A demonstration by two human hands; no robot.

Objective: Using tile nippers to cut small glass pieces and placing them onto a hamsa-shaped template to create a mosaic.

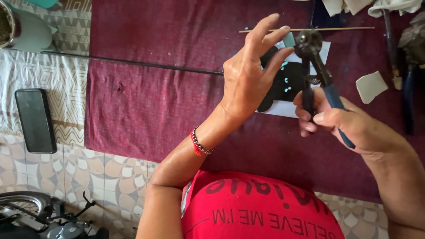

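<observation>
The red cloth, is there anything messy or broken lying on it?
Yes. Tiny pale blue chips are scattered over a black shape lying on white paper, just under the nippers the right hand grips. The left hand holds a piece up to the wheels. A lone whitish shard lies apart.

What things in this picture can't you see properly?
- The small pale piece at the nippers: the left hand covers most of it in the head view.
- The black shape on white paper: partly behind the left hand.
- The right hand wraps the nippers' blue handles, hiding their middle.
- Tools at the right: cut off by the edge.
- The tiny turquoise chips: too small to identify.
</observation>
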